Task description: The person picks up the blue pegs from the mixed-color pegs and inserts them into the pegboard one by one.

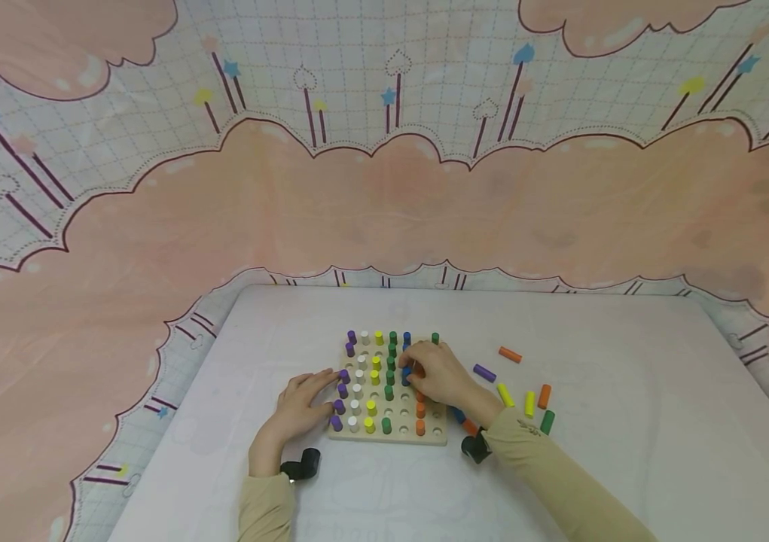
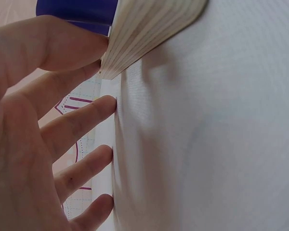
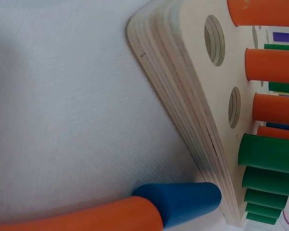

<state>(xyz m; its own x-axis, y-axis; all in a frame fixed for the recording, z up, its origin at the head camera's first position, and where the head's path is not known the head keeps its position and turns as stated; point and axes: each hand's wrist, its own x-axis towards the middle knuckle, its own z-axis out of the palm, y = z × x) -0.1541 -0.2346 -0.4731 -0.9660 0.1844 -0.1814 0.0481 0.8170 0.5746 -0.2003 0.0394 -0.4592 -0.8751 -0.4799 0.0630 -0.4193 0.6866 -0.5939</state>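
A wooden pegboard (image 1: 389, 436) stands on the white table with columns of purple, white, yellow, green, blue and orange pegs. At its left side is my left hand (image 1: 304, 406), fingers spread; in the left wrist view the thumb and index fingertips touch the board's edge (image 2: 149, 36) by a purple peg (image 2: 77, 12). Over the blue column, my right hand (image 1: 440, 374) has curled fingers pinching a blue peg (image 1: 407, 379); the fingers cover part of it. In the right wrist view, orange pegs (image 3: 274, 65) and green pegs (image 3: 269, 151) rise from the board beside bare holes.
Right of the board lie loose pegs: orange (image 1: 510, 354), purple (image 1: 484, 373), yellow (image 1: 505, 395), green (image 1: 547, 421) and others. A blue peg (image 3: 188, 204) and an orange peg (image 3: 86, 216) lie end to end by the board, near my right wrist.
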